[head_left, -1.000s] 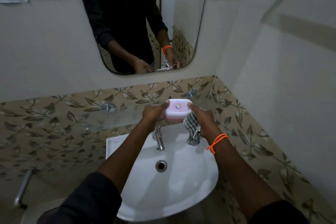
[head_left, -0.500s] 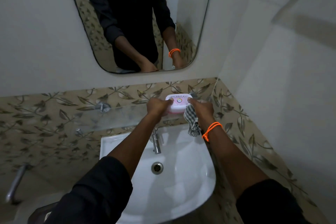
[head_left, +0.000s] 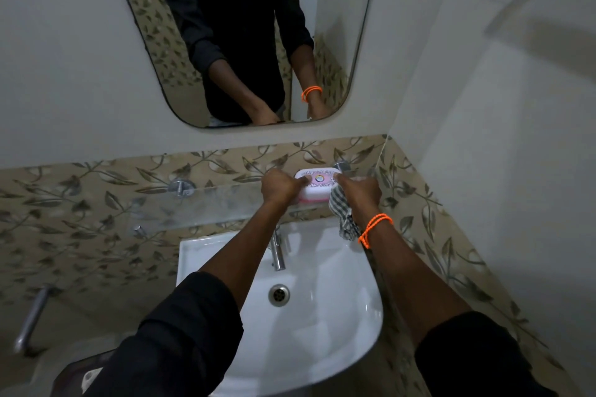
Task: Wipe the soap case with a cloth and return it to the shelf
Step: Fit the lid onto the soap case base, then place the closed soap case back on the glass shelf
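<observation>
Soap case [head_left: 315, 187], carried farther back since the previous frame, now sits at the glass shelf [head_left: 206, 203] by the tiled wall. Left hand [head_left: 280, 187] and right hand [head_left: 360, 192] grip its ends, fingers curled (right also clutching the checked cloth [head_left: 342, 214]). Below: tap [head_left: 278, 251], white basin [head_left: 338, 316]; above, mirror [head_left: 245, 35].

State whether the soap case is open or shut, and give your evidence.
Shut. The soap case shows its patterned lid seated flat on the pink base, no gap visible, while the left hand and right hand hold its ends at the glass shelf.
</observation>
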